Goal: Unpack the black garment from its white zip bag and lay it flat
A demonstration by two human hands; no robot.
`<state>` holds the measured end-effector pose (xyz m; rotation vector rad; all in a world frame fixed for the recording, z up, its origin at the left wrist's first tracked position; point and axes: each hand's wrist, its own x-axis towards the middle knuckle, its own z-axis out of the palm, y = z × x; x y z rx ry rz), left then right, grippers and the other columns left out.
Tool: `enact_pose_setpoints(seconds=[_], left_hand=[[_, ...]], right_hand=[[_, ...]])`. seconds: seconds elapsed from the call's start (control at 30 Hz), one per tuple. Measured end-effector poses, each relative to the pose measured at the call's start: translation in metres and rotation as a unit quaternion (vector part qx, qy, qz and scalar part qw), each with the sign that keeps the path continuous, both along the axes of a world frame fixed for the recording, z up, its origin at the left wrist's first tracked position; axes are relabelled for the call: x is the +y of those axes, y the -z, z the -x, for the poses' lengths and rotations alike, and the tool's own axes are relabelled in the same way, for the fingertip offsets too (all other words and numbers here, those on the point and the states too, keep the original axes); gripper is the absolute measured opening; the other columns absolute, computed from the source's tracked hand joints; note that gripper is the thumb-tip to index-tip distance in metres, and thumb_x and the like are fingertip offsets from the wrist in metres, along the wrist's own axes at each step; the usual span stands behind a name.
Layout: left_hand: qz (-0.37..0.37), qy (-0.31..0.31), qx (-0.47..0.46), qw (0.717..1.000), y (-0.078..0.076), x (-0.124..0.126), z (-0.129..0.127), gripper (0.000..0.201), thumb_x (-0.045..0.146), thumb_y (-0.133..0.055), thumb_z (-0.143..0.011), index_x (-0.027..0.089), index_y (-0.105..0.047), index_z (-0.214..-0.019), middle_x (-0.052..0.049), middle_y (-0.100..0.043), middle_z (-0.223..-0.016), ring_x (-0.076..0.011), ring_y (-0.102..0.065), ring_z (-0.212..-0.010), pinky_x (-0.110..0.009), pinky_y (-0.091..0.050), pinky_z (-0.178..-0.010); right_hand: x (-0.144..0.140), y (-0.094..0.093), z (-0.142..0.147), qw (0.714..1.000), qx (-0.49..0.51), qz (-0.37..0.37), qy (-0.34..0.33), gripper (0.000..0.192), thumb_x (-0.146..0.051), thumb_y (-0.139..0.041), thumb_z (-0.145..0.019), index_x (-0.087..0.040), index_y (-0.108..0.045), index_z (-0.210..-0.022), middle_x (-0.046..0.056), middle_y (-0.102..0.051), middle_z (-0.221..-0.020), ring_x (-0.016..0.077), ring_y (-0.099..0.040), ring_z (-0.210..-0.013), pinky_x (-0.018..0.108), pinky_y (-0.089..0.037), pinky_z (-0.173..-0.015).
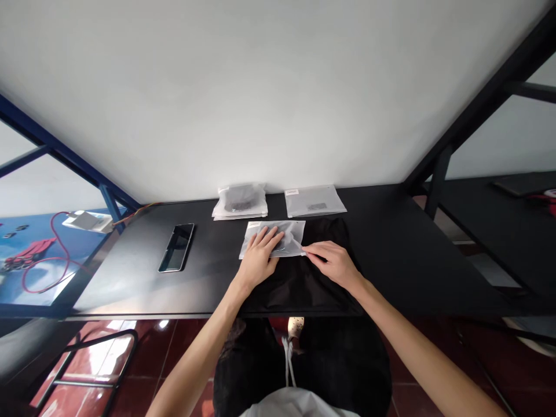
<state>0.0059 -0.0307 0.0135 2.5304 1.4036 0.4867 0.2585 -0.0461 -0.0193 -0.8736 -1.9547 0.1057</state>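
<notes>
A frosted plastic zip bag (pixel 292 230) with something dark inside lies on a black cloth (pixel 304 284) in the middle of the black table (pixel 391 255). My left hand (pixel 259 253) presses flat on the bag's left part. My right hand (pixel 332 262) pinches the bag's lower right corner with its fingertips.
Behind the bag lie a stack of filled frosted bags (pixel 240 200) and a flat frosted bag (pixel 314 201) near the white wall. A phone (pixel 176 247) lies face up at the left. A blue table (pixel 39 255) with red cables stands further left; black frame posts rise at right.
</notes>
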Motion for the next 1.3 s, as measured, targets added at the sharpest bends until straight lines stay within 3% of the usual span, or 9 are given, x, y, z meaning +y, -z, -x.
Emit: enact_pose_setpoints(seconds=[0.13, 0.3, 0.4, 0.63, 0.8, 1.13, 1.3], left_hand=[[-0.059, 0.034, -0.058, 0.996, -0.001, -0.003, -0.008, 0.059, 0.018, -0.062, -0.091, 0.025, -0.056, -0.149, -0.010, -0.055, -0.157, -0.0339, -0.045, -0.150, -0.058, -0.038, -0.124], [-0.139, 0.120, -0.119, 0.976, -0.004, -0.007, -0.028, 0.020, 0.031, -0.061, -0.102, 0.025, -0.071, -0.119, -0.009, -0.073, -0.124, -0.0257, -0.065, -0.123, -0.044, -0.052, -0.106], [-0.161, 0.127, -0.104, 0.973, -0.004, -0.004, -0.037, 0.017, 0.031, -0.059, -0.105, 0.025, -0.074, -0.110, -0.006, -0.074, -0.111, -0.0223, -0.068, -0.110, -0.038, -0.054, -0.094], [-0.204, 0.132, -0.098, 0.965, -0.002, -0.001, -0.043, 0.014, 0.022, -0.060, -0.102, 0.023, -0.073, -0.097, -0.004, -0.075, -0.103, -0.0203, -0.066, -0.100, -0.035, -0.050, -0.085], [-0.234, 0.099, -0.097, 0.962, -0.005, -0.004, -0.023, 0.015, 0.015, -0.061, -0.097, 0.023, -0.069, -0.087, -0.003, -0.073, -0.095, -0.0182, -0.066, -0.091, -0.033, -0.050, -0.081], [-0.242, 0.023, -0.057, 0.968, -0.022, -0.001, 0.062, 0.017, 0.018, -0.061, -0.097, 0.024, -0.067, -0.082, -0.003, -0.075, -0.099, -0.0203, -0.067, -0.098, -0.034, -0.052, -0.085], [-0.223, -0.024, -0.043, 0.974, -0.025, -0.005, 0.061, 0.010, 0.021, -0.062, -0.096, 0.024, -0.071, -0.094, -0.006, -0.074, -0.110, -0.0243, -0.066, -0.107, -0.038, -0.053, -0.088]], right_hand=[[0.000, -0.004, 0.000, 1.000, 0.024, -0.015, 0.010, 0.018, -0.013, -0.065, -0.098, -0.026, -0.078, -0.099, 0.002, -0.082, -0.087, 0.0186, -0.078, -0.074, 0.030, -0.063, -0.071], [-0.003, -0.007, 0.000, 0.999, 0.036, -0.014, 0.004, 0.017, -0.013, -0.065, -0.098, -0.025, -0.078, -0.097, 0.003, -0.081, -0.084, 0.0176, -0.077, -0.071, 0.028, -0.063, -0.069], [-0.004, -0.006, -0.001, 0.999, 0.035, -0.011, 0.000, 0.018, -0.012, -0.064, -0.098, -0.025, -0.077, -0.098, 0.003, -0.081, -0.085, 0.0174, -0.077, -0.071, 0.028, -0.063, -0.068], [-0.004, -0.007, -0.005, 0.999, 0.030, 0.008, -0.005, 0.020, -0.012, -0.064, -0.097, -0.026, -0.078, -0.095, 0.002, -0.081, -0.084, 0.0174, -0.076, -0.071, 0.028, -0.062, -0.068], [-0.004, -0.007, -0.008, 0.998, 0.058, 0.020, 0.019, 0.018, -0.014, -0.064, -0.098, -0.026, -0.078, -0.095, 0.001, -0.080, -0.082, 0.0166, -0.074, -0.067, 0.027, -0.061, -0.064], [-0.001, 0.003, -0.016, 0.988, 0.101, 0.072, 0.088, 0.018, -0.027, -0.063, -0.100, -0.026, -0.078, -0.090, 0.003, -0.081, -0.083, 0.0187, -0.076, -0.070, 0.028, -0.062, -0.061], [-0.001, 0.002, -0.013, 0.990, 0.103, 0.056, 0.075, 0.017, -0.027, -0.063, -0.100, -0.026, -0.078, -0.091, 0.003, -0.080, -0.082, 0.0177, -0.074, -0.067, 0.027, -0.062, -0.060]])
